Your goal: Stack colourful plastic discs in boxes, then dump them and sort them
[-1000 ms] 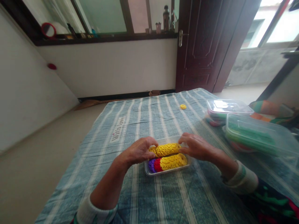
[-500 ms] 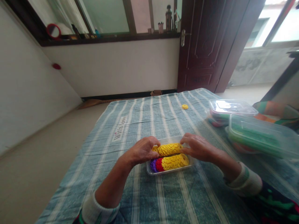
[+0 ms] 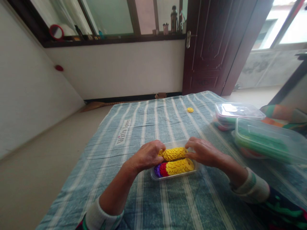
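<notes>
Found in clear container (image 3: 163, 178) on cloth-covered table (image 3: 176, 204), well in from left edge: rear yellow stack (image 3: 174, 153), along container's far side; pinched at left end by left hand (image 3: 149, 154), thumb and fingers partly curled; pinched at right end by right hand (image 3: 202, 151), fingers likewise part-closed; firmness of grip not possible to tell; set directly between both hands, neither one nearer; long axis running left to right, roughly parallel to table's far edge, one end toward each hand; just beside front stack (image 3: 179, 166), purple and red at left, yellow at right. Noted short of far edge: yellow disc (image 3: 190, 110).
</notes>
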Motion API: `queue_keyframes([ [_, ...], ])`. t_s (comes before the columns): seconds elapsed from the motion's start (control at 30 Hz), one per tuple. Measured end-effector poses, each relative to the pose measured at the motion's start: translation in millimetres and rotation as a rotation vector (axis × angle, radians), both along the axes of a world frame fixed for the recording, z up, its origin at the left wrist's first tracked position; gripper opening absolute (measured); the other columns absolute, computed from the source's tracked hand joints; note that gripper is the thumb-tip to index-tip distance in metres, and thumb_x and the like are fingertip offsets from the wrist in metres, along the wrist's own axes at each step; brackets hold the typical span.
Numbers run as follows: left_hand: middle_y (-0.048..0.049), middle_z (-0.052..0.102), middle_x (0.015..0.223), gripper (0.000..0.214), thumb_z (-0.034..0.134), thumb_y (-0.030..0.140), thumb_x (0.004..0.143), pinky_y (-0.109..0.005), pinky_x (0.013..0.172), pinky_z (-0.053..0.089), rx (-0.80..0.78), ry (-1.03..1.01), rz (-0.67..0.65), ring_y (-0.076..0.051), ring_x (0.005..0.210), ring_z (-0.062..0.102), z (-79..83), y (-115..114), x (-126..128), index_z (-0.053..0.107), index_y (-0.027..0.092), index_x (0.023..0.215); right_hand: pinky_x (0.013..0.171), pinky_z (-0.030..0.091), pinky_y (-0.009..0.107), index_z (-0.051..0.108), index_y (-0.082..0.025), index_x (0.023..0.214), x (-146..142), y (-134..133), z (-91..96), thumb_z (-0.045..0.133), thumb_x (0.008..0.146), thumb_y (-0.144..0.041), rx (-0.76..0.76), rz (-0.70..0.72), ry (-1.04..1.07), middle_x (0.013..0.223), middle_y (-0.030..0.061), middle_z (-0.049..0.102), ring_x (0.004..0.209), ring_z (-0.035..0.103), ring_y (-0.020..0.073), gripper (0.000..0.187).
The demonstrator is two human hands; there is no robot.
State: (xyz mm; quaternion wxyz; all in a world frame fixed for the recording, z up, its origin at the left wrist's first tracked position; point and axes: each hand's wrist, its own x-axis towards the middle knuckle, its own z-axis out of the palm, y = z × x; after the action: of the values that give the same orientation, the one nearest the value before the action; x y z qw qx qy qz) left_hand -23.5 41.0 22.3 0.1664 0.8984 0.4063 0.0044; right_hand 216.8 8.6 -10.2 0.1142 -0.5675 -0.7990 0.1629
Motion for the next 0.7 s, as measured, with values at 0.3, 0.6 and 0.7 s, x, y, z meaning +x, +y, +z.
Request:
queue_keyframes([
  [0.3, -0.0035, 0.062, 0.093, 0.017, 0.062, 0.025, 0.074, -0.029, 0.078, 0.046, 0.011, -0.006, -0.024, -0.018, 0.085, 0.058, -0.6, 1.2, 0.2, 0.064, 0.019, 0.090, 0.066, 0.035, 0.027, 0.069, -0.018, 0.100, 0.0, -0.2, -0.5, 0.062, 0.081, -0.033, 0.007, -0.005, -0.006, 0.096, 0.0050, 0.063, 0.078, 0.058, 0.0159, 0.024],
  [0.6, -0.0043, 0.059, 0.091, 0.008, 0.059, 0.023, 0.075, -0.030, 0.078, 0.046, 0.042, 0.003, -0.056, -0.018, 0.085, 0.057, -6.4, 2.1, 3.8, 0.059, 0.018, 0.081, 0.069, 0.035, 0.027, 0.069, -0.017, 0.099, -1.8, -0.7, 0.8, 0.062, 0.082, -0.032, 0.001, -0.009, -0.010, 0.098, 0.0055, 0.063, 0.081, 0.059, 0.0174, 0.023],
  [0.7, -0.0038, 0.058, 0.089, 0.006, 0.059, 0.023, 0.075, -0.030, 0.078, 0.046, 0.041, 0.009, -0.047, -0.018, 0.085, 0.057, -5.5, 2.0, 4.1, 0.058, 0.018, 0.080, 0.069, 0.035, 0.027, 0.069, -0.018, 0.099, -1.3, -0.3, -0.7, 0.062, 0.082, -0.031, 0.001, -0.013, -0.004, 0.098, 0.0051, 0.063, 0.081, 0.059, 0.0172, 0.022],
])
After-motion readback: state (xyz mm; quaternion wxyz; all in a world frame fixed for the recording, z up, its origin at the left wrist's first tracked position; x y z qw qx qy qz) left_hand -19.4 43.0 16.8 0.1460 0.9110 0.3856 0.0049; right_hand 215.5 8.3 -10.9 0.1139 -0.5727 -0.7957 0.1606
